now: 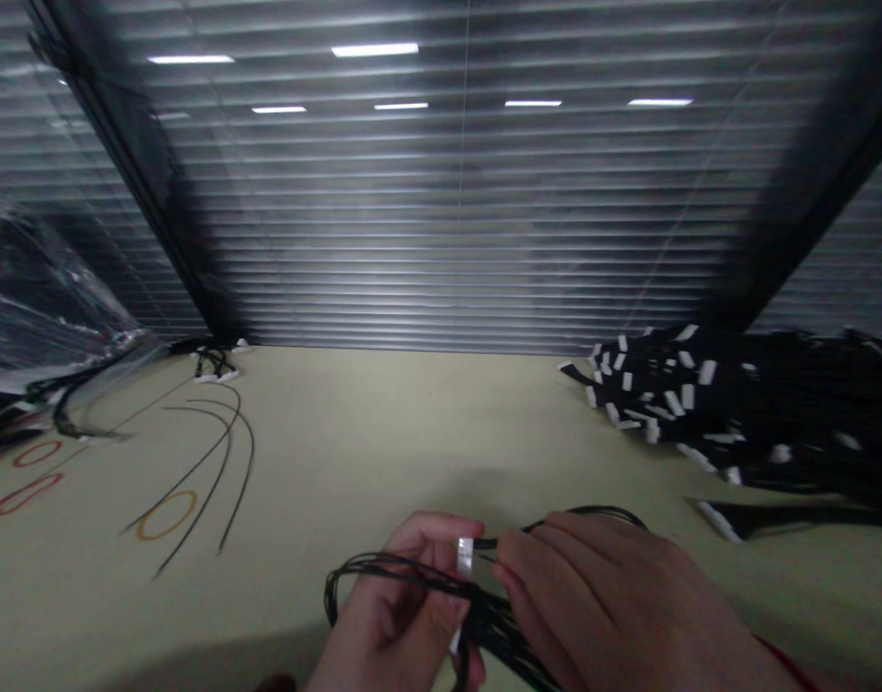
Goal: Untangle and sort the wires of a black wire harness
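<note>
Through my head view, I have the black wires bunched at my two hands, with loops arching out beyond the fingers on both sides. My left hand is closed to a narrow grip, index finger and thumb about the white connector. My right hand is curled palm-down over the wires just to the right of it; its fingertips look closed on them, though the knuckles hide the exact contact.

I judge the bundle light and springy: the thin strands bend easily but will want to fan out, and their smooth jackets may slide. The connector looks rigid and small, probably plastic, so I would hold it by its sides and take the wires close behind it, as a bunch. Pulling on a single strand could strain the joint, which I take to be the fragile part.

Well to the left of my left hand, thin loose wires lie on the pale worktop with a yellow band. Beyond my right hand, farther right, is a pile of black cables with white ends.
</note>
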`<state>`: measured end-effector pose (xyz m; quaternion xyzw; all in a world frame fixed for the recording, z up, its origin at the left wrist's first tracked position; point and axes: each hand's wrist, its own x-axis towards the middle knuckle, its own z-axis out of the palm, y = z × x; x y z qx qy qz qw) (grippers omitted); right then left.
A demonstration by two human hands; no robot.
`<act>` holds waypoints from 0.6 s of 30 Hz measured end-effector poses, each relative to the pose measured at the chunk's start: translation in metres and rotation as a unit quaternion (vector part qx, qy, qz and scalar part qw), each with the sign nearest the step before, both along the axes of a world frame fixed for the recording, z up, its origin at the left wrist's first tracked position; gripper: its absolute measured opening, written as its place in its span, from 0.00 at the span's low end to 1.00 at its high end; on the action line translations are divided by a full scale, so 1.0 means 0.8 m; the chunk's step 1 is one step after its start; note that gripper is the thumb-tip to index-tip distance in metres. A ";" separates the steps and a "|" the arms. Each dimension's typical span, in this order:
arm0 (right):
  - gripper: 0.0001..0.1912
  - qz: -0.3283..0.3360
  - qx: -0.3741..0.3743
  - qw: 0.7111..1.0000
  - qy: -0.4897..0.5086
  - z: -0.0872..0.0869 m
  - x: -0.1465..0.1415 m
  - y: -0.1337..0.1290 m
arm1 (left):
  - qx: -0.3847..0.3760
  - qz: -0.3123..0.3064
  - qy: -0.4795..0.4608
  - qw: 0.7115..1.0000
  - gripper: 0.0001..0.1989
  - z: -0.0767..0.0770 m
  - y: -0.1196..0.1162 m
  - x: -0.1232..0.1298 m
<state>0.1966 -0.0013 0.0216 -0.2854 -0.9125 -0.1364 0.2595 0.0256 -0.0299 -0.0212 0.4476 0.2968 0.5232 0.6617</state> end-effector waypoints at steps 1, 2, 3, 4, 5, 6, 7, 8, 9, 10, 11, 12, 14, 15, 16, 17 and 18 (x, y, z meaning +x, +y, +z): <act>0.14 0.001 -0.002 1.000 -0.001 0.000 0.001 -0.001 | -0.003 0.006 -0.002 1.000 0.08 0.000 0.000 0.000; 0.14 0.004 -0.005 1.000 -0.001 0.000 0.002 -0.002 | -0.005 0.009 -0.003 1.000 0.08 0.000 0.000 0.001; 0.15 0.006 -0.009 1.000 -0.001 0.000 0.003 -0.003 | -0.005 0.007 -0.004 1.000 0.08 -0.001 0.000 0.001; 0.15 0.006 -0.017 1.000 0.001 0.000 0.004 -0.004 | -0.003 0.002 -0.004 1.000 0.08 -0.002 0.001 0.000; 0.15 0.007 -0.022 1.000 0.004 0.001 0.005 -0.005 | 0.000 -0.004 -0.005 1.000 0.08 -0.003 0.002 0.000; 0.15 0.008 -0.023 1.000 0.006 0.001 0.005 -0.005 | 0.003 -0.010 -0.007 1.000 0.08 -0.004 0.002 -0.001; 0.15 0.011 -0.016 1.000 0.010 0.001 0.005 -0.005 | 0.007 -0.013 -0.011 1.000 0.08 -0.005 0.002 -0.002; 0.15 0.010 -0.009 1.000 0.011 0.002 0.005 -0.005 | 0.008 -0.014 -0.011 1.000 0.08 -0.005 0.002 -0.002; 0.15 0.009 -0.008 1.000 0.008 0.002 0.004 -0.004 | 0.009 -0.014 -0.011 1.000 0.08 -0.005 0.002 -0.003; 0.15 0.007 -0.005 1.000 0.007 0.003 0.003 -0.004 | 0.006 -0.011 -0.007 1.000 0.08 -0.005 0.001 -0.003; 0.15 0.005 -0.005 1.000 0.003 0.004 0.002 -0.003 | 0.006 -0.010 -0.001 1.000 0.08 -0.004 0.001 -0.003; 0.14 0.005 -0.007 1.000 0.001 0.004 0.002 -0.003 | 0.005 -0.010 0.005 1.000 0.08 -0.003 0.000 -0.003; 0.13 0.005 -0.009 1.000 -0.002 0.002 0.001 -0.004 | 0.002 -0.006 0.012 1.000 0.08 -0.002 -0.001 -0.001; 0.12 0.006 -0.007 1.000 -0.004 0.000 0.001 -0.005 | 0.003 -0.006 0.013 1.000 0.08 -0.002 -0.001 0.001; 0.11 0.008 -0.013 1.000 -0.008 -0.002 0.000 -0.007 | 0.008 -0.007 0.010 1.000 0.08 -0.003 0.000 0.002; 0.09 0.005 -0.022 1.000 -0.013 -0.004 -0.001 -0.008 | 0.019 -0.012 0.002 1.000 0.08 -0.004 0.000 0.003; 0.08 0.004 -0.032 0.999 -0.019 -0.006 -0.002 -0.010 | 0.031 -0.019 -0.005 0.999 0.08 -0.005 0.000 0.003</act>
